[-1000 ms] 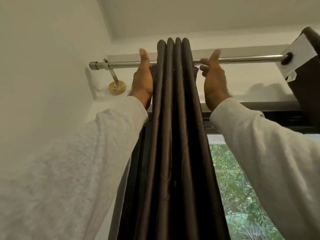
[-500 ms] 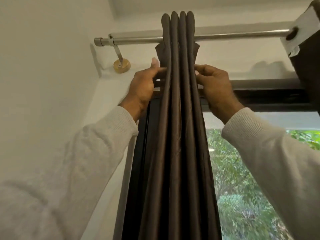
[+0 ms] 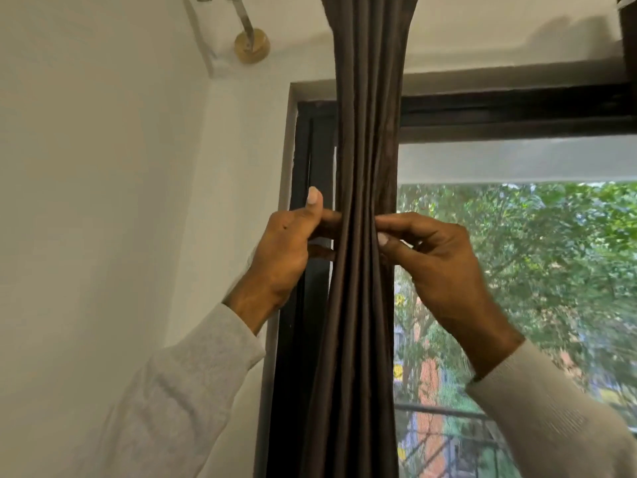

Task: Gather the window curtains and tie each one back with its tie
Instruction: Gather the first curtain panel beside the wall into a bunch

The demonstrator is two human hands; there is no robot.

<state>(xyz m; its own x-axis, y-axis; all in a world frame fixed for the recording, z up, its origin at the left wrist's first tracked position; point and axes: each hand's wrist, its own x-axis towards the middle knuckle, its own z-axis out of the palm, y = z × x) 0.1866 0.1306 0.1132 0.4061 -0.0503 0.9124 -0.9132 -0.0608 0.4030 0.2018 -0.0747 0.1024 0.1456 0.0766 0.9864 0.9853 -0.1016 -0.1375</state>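
A white wall (image 3: 103,167) fills the left side, and a window (image 3: 517,270) with a dark frame (image 3: 499,105) sits to the right. Green trees (image 3: 551,253) show through the glass, a bit blurry. Low down outside there is a railing (image 3: 444,414) and something orange that is hard to make out. No writing or labels can be read anywhere.

The brown curtain (image 3: 365,150) hangs down the middle, just in front of the left edge of the window. It is bunched into long, tight folds. Its top runs off the upper edge, and its bottom runs off the lower edge.

Both arms reach up in pale sleeves. The left hand (image 3: 289,250) is at the left side of the curtain. Its thumb points up, and its fingers bend in against the folds and go behind them, so their tips are hidden. It grips the curtain's left edge. The right hand (image 3: 437,260) is at the right side, at the same height. Its fingers curl and pinch the outer folds, with the thumb tucked under them. The two hands squeeze the folds between them.

At the top left, a gold round wall mount (image 3: 252,48) holds a metal bracket (image 3: 243,15). Only a small bit of the rod shows. In the top right corner a dark shape is cut off, and it is not clear what it is.
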